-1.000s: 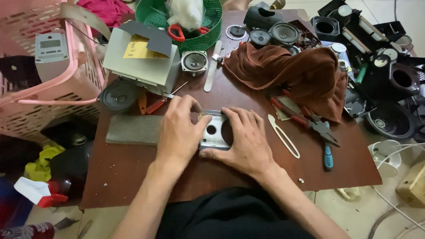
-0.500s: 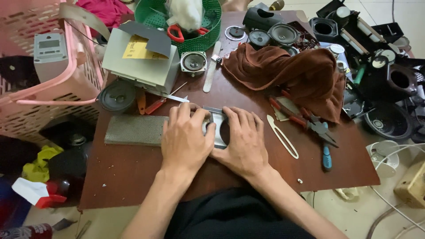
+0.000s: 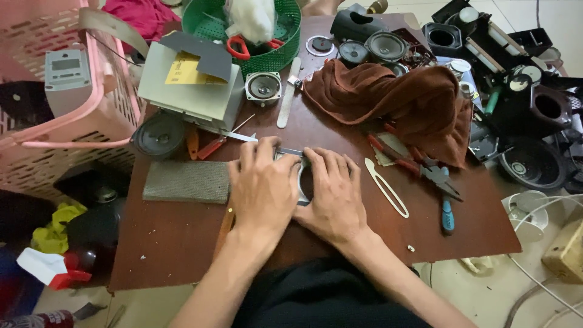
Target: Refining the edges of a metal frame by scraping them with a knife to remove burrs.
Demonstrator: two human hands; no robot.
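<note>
Keep left hand (image 3: 262, 185) and right hand (image 3: 331, 195) fingers flat, pressing metal speaker plate (image 3: 299, 176) beneath fingertips; press evenly.

A low brown table (image 3: 176, 255) crowded with speaker parts and tools.

Under the fingers (image 3: 267, 152) lies a flat metal plate (image 3: 302, 182); just left of them sits a grey mesh grille (image 3: 187, 181), with a round black speaker (image 3: 159, 135) and red-handled cutters (image 3: 209, 147) beyond it. Past the fingers stand a small square speaker (image 3: 263, 87), a metal file (image 3: 288, 94), a grey box (image 3: 191, 91) and a green basket (image 3: 267, 36). Right of the fingers lie a white loop-shaped strip (image 3: 387, 187), pliers (image 3: 419, 167), a blue-handled screwdriver (image 3: 447, 209) and a crumpled brown cloth (image 3: 395, 100).
</note>
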